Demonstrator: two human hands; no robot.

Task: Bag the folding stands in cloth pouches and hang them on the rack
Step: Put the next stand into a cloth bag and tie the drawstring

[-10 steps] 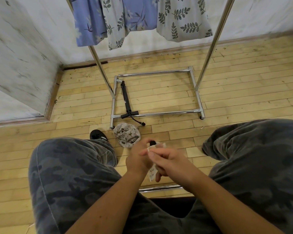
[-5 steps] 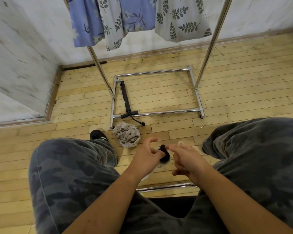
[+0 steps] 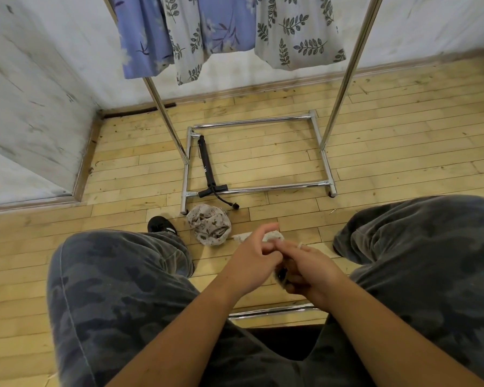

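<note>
Between my knees, my left hand [image 3: 250, 262] and my right hand [image 3: 309, 270] work together on a small pale cloth pouch [image 3: 273, 236]. The left fingers pinch its top edge. The right hand curls round its lower part, where something dark shows between the fingers; a drawstring crosses the right fingers. A black folding stand [image 3: 207, 166] lies on the floor inside the rack's base [image 3: 259, 188]. A second, patterned cloth pouch [image 3: 208, 224] lies crumpled just in front of the base.
The chrome rack's uprights [image 3: 344, 71] rise at the back, with blue and leaf-print cloths [image 3: 229, 32] hanging from it. My camouflage-trousered legs [image 3: 118, 289] flank the hands. A metal bar [image 3: 271, 310] lies under my forearms. A wall corner closes the left side.
The hands have come together again. The dark end of the stand that showed between them half a second ago is now almost hidden in the pouch.
</note>
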